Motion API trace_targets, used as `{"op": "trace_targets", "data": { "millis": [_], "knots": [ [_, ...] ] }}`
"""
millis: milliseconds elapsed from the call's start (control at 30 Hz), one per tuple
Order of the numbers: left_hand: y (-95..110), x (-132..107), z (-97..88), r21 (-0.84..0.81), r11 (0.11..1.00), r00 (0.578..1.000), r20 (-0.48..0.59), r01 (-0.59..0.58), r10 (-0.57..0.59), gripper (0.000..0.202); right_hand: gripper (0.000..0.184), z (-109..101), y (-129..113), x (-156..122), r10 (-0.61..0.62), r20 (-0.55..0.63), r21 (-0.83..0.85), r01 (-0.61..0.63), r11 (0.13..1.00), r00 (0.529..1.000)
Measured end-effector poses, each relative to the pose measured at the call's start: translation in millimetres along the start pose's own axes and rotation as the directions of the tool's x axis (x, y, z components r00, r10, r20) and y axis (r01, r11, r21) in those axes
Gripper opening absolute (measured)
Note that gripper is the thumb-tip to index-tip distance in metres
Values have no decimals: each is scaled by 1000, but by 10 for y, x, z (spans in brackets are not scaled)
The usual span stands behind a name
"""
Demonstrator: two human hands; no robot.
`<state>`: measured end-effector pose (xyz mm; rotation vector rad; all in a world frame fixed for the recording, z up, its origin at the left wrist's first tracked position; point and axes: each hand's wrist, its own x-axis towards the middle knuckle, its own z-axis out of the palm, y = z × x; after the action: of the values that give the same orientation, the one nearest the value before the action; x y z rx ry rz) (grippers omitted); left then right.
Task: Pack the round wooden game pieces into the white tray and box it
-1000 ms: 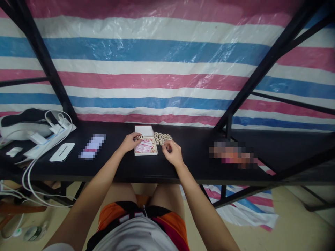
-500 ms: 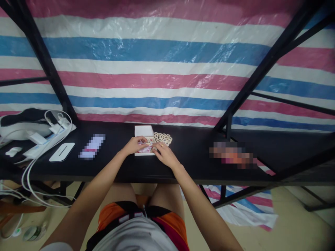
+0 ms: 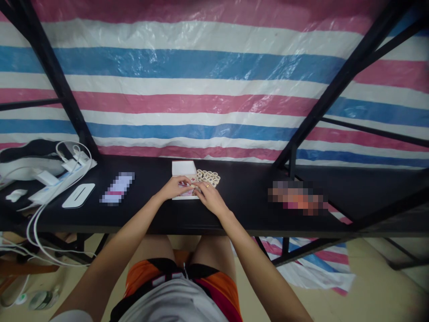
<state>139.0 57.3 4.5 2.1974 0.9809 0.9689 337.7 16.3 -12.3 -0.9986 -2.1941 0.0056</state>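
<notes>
A small white box [image 3: 183,168] sits on the black table with its lid tipped back. My left hand [image 3: 174,187] bends over the box's left side, thumb and fingers curled close together at the middle. From the right, my right hand [image 3: 211,196] reaches in, its fingertips pinched on what looks like a pale round Chinese chess piece, mostly covered by the fingers. The fingertips of both hands nearly meet over the box. Part of a pink-and-white printed sheet [image 3: 186,191] shows inside. Several round Chinese chess pieces [image 3: 208,176] lie grouped against the box's right side.
On the left of the table [image 3: 150,167] are a blurred-out phone-like object [image 3: 117,188], a white flat pad [image 3: 78,196] and a power strip with white cables [image 3: 63,179]. A pixelated object [image 3: 298,197] lies at right. Black metal posts [image 3: 291,161] frame a striped plastic sheet [image 3: 194,89].
My left fingers have shifted slightly right, nearer my right fingertips over the box. The box and the grouped pieces stay in place.
</notes>
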Motion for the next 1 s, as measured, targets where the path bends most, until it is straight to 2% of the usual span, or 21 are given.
{"op": "trace_targets", "data": {
  "millis": [300,400,500,600,733,833,900,1000],
  "knots": [
    [-21,0,46,-23,1000,1000,6,-17,18,30,26,-5,-2,7,1,10,-15,-1,1000,1000],
    [-7,3,5,9,1000,1000,-9,7,-7,32,25,3,48,-7,30,-31,-16,-30,999,999],
    [-40,7,-62,130,990,998,-51,50,-44,28,25,-7,136,-37,122,-128,-22,-125,992,984],
    [-136,15,-111,282,957,996,-69,66,-49,26,26,-46,261,-95,286,-242,-53,-306,950,927],
    [-247,22,-121,389,920,998,-63,47,-24,26,25,-101,444,-212,501,-356,-116,-569,814,789],
    [-246,14,-124,418,907,998,-56,53,-32,26,20,-113,520,-282,599,-385,-157,-690,707,702],
    [-225,5,-132,429,902,998,-41,55,-41,27,15,-113,524,-302,636,-369,-196,-725,660,678],
    [-210,-3,-138,428,902,998,-27,55,-49,28,11,-119,486,-296,662,-337,-249,-742,623,669]
  ]
}}
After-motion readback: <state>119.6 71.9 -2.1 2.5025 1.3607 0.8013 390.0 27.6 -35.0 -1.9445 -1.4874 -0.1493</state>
